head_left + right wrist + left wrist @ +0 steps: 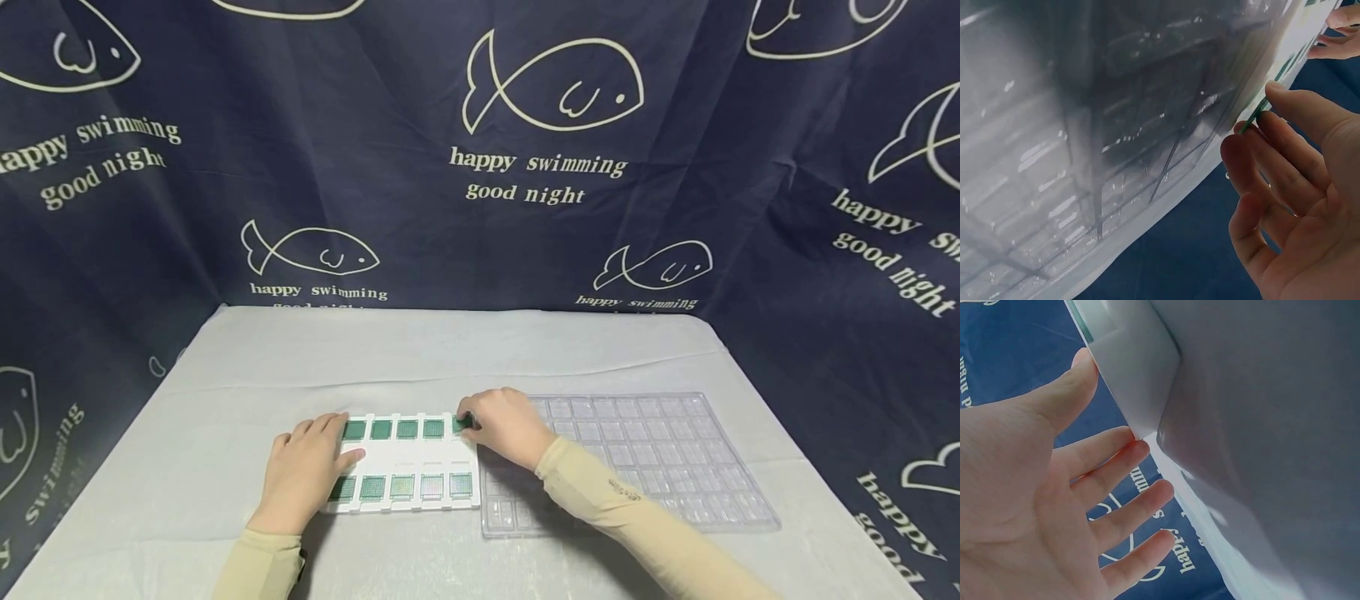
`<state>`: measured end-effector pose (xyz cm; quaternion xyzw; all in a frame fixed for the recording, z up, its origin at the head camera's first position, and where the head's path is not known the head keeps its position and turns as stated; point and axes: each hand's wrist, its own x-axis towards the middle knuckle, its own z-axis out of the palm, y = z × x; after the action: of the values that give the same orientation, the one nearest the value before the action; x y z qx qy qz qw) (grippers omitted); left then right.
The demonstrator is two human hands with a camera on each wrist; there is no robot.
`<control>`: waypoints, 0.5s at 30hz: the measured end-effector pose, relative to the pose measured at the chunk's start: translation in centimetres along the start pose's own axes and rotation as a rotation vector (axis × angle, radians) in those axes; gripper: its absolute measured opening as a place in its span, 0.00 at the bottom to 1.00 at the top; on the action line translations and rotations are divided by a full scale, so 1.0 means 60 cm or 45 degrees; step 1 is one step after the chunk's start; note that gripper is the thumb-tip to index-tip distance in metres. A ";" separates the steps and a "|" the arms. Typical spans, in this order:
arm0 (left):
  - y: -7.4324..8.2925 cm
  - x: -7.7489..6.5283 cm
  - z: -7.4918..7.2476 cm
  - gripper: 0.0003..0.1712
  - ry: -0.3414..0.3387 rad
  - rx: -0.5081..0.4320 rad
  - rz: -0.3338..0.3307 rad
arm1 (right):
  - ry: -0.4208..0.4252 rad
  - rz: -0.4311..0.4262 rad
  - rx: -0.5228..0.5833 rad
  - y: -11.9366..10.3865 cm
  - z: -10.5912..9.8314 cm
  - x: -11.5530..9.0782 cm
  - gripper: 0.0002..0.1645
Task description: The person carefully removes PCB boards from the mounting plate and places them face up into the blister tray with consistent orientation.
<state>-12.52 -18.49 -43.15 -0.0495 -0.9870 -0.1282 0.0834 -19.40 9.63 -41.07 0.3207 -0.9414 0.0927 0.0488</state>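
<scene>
A white tray (382,454) holds small green circuit boards (407,429) in two rows. My left hand (303,471) rests on the tray's left end; its fairly straight thumb and index finger touch the tray edge (1138,381) in the left wrist view. At the tray's far right corner, my right hand (510,425) pinches one green circuit board (1254,117) between thumb and fingers. That board is seen nearly edge-on in the right wrist view. Whether it still touches its slot, I cannot tell.
Right of the white tray, close against it, lies a clear plastic tray (660,454) with rows of rectangular compartments, partly under my right forearm. Both lie on a pale cloth-covered table (450,346). Dark blue printed curtains (420,167) stand at the back and sides.
</scene>
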 end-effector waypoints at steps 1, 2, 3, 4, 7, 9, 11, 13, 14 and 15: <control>0.000 0.000 0.000 0.37 -0.001 -0.003 -0.001 | 0.002 0.002 -0.001 0.002 -0.001 0.000 0.12; 0.000 0.000 0.000 0.37 -0.002 -0.005 -0.002 | 0.007 0.003 0.000 0.004 -0.002 -0.001 0.12; 0.000 0.000 0.000 0.37 -0.004 -0.006 -0.002 | 0.012 0.002 0.002 0.005 -0.003 -0.001 0.12; 0.000 0.001 -0.001 0.37 -0.006 -0.007 -0.003 | 0.016 0.006 0.002 0.007 -0.004 -0.001 0.12; 0.000 0.001 -0.001 0.37 -0.010 -0.005 -0.005 | 0.025 0.019 0.011 0.013 -0.007 -0.002 0.10; 0.000 0.001 -0.001 0.37 -0.012 -0.002 -0.005 | 0.031 0.031 0.022 0.018 -0.010 -0.004 0.10; 0.000 0.000 -0.001 0.37 -0.012 0.000 -0.005 | 0.029 0.048 0.037 0.023 -0.013 -0.005 0.09; 0.000 0.000 -0.001 0.37 -0.011 0.001 -0.005 | 0.024 0.065 0.046 0.028 -0.015 -0.007 0.09; 0.000 0.000 -0.001 0.37 -0.011 0.001 -0.005 | 0.019 0.071 0.048 0.031 -0.016 -0.008 0.09; 0.000 0.000 -0.001 0.37 -0.011 0.001 -0.005 | 0.013 0.077 0.045 0.034 -0.017 -0.009 0.10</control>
<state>-12.53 -18.50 -43.07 -0.0481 -0.9875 -0.1278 0.0789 -20.20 11.77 -40.44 0.2923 -0.9486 0.1125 0.0453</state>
